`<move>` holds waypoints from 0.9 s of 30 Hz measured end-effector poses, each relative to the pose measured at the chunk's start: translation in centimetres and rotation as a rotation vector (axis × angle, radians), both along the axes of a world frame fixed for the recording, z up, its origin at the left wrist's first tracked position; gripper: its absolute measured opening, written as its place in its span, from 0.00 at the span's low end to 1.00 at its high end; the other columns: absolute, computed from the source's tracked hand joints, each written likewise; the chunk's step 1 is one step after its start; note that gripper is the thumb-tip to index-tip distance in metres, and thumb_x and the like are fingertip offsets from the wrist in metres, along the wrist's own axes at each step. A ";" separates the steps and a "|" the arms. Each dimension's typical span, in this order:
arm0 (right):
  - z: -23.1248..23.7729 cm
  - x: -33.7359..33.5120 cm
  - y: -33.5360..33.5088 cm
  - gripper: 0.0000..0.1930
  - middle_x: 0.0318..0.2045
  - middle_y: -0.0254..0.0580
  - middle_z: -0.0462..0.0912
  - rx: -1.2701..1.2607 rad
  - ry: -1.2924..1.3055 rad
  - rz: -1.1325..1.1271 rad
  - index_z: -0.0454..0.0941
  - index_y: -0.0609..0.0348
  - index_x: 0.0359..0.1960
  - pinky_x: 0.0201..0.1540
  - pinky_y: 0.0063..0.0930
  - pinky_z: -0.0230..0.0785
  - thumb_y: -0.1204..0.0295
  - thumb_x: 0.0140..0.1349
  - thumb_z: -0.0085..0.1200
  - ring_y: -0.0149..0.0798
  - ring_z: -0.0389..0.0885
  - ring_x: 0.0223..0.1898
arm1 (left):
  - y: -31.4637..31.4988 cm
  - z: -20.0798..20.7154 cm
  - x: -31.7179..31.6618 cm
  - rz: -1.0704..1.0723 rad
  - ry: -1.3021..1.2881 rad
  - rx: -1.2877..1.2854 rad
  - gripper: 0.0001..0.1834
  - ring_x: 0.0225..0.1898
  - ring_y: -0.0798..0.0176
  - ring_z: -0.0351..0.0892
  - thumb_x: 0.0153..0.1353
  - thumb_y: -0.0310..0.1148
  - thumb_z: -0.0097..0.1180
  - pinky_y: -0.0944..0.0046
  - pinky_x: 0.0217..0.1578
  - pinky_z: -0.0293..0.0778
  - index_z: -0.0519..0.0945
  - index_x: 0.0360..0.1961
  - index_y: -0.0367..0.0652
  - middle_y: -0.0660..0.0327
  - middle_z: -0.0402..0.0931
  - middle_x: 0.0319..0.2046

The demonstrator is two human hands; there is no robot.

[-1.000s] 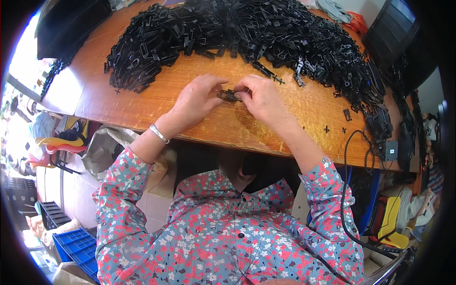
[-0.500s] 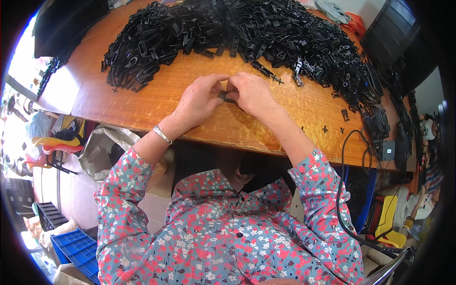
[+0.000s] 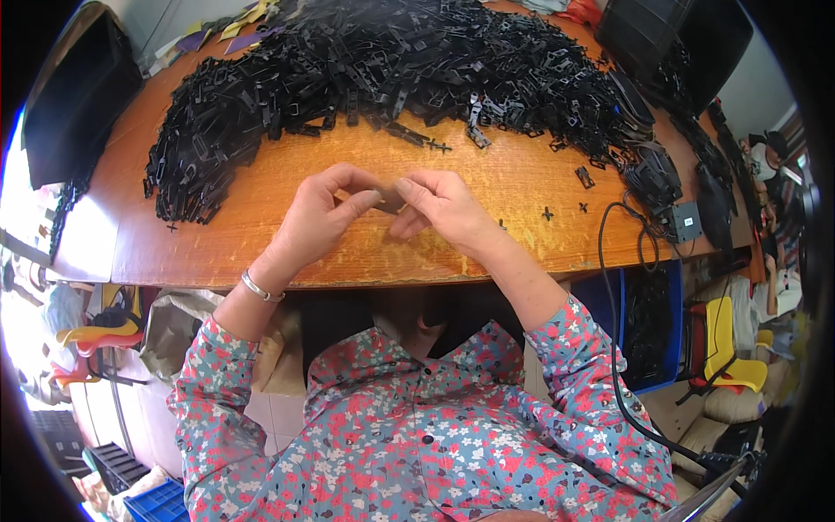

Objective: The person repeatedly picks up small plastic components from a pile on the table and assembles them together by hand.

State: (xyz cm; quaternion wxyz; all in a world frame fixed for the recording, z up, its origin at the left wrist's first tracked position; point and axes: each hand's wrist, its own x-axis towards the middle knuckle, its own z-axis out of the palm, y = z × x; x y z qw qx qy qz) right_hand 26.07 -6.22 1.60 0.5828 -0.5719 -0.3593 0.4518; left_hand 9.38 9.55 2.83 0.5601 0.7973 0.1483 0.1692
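Observation:
Above the wooden table near its front edge, my left hand (image 3: 323, 216) pinches a small dark plastic piece (image 3: 389, 202) between thumb and forefinger. The fingertips of my right hand (image 3: 445, 210) close on the piece's other end, with the lower fingers curled beneath. Slight blur and the fingers hide its exact shape. Beyond both hands spreads a large heap of black plastic clips (image 3: 348, 74), many with a frame-like opening. One shiny clip (image 3: 476, 122) lies at the heap's near edge.
Tiny black cross-shaped bits (image 3: 547, 213) and a loose clip (image 3: 584, 177) lie on the table (image 3: 261, 252) at right. Nearby are a black cable (image 3: 602, 252) and a small grey box (image 3: 686, 222). Below the table's right side stands a blue crate (image 3: 665, 322) holding dark things.
The whole view has shifted, showing more of the heap's far side. My hands have parted slightly, so more of the dark piece shows between them.

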 end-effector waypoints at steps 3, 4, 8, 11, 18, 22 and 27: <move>-0.3 1.5 -1.5 0.21 0.40 0.47 0.87 -0.027 0.146 0.148 0.78 0.71 0.53 0.41 0.29 0.84 0.59 0.78 0.54 0.36 0.89 0.38 | -1.2 1.8 1.2 -0.097 -0.033 0.311 0.12 0.40 0.72 0.80 0.74 0.33 0.61 0.72 0.42 0.74 0.84 0.52 0.37 0.65 0.84 0.40; -0.7 2.0 -2.0 0.20 0.40 0.47 0.87 -0.013 0.216 0.135 0.79 0.70 0.53 0.41 0.29 0.84 0.60 0.78 0.55 0.35 0.89 0.37 | -1.1 2.2 1.9 -0.146 -0.017 0.328 0.12 0.40 0.72 0.80 0.74 0.33 0.61 0.72 0.41 0.74 0.84 0.52 0.38 0.65 0.84 0.40; -1.9 3.1 -3.4 0.18 0.41 0.44 0.88 0.029 0.405 0.013 0.82 0.65 0.54 0.38 0.28 0.84 0.61 0.77 0.57 0.31 0.88 0.34 | 0.2 2.2 5.4 -0.162 0.047 0.057 0.12 0.38 0.71 0.81 0.74 0.33 0.59 0.67 0.38 0.75 0.84 0.53 0.40 0.67 0.83 0.38; -2.1 2.6 -3.5 0.19 0.41 0.44 0.88 0.031 0.399 -0.014 0.81 0.65 0.54 0.40 0.28 0.84 0.60 0.76 0.58 0.31 0.87 0.34 | 2.0 0.8 8.4 0.002 0.041 0.403 0.14 0.36 0.66 0.83 0.74 0.37 0.58 0.63 0.38 0.78 0.84 0.55 0.42 0.59 0.85 0.36; -2.7 2.7 -3.9 0.19 0.41 0.44 0.87 0.051 0.420 -0.037 0.81 0.65 0.53 0.40 0.30 0.84 0.59 0.74 0.61 0.32 0.87 0.34 | 2.0 -0.1 12.8 0.221 0.321 0.813 0.14 0.47 0.44 0.85 0.69 0.44 0.60 0.47 0.48 0.79 0.85 0.47 0.47 0.51 0.86 0.41; -2.7 2.5 -3.7 0.19 0.42 0.43 0.87 0.045 0.471 -0.044 0.79 0.63 0.57 0.40 0.31 0.83 0.60 0.76 0.58 0.33 0.87 0.34 | 1.9 -0.6 12.6 0.252 0.342 0.838 0.13 0.46 0.44 0.84 0.65 0.43 0.63 0.46 0.47 0.78 0.84 0.43 0.47 0.53 0.86 0.40; -3.8 2.6 -3.6 0.15 0.38 0.44 0.86 0.166 0.560 -0.075 0.79 0.66 0.52 0.34 0.31 0.84 0.66 0.75 0.60 0.34 0.87 0.32 | 3.1 -3.4 11.4 0.138 0.060 0.421 0.16 0.36 0.62 0.84 0.66 0.30 0.63 0.62 0.36 0.76 0.80 0.54 0.40 0.59 0.83 0.34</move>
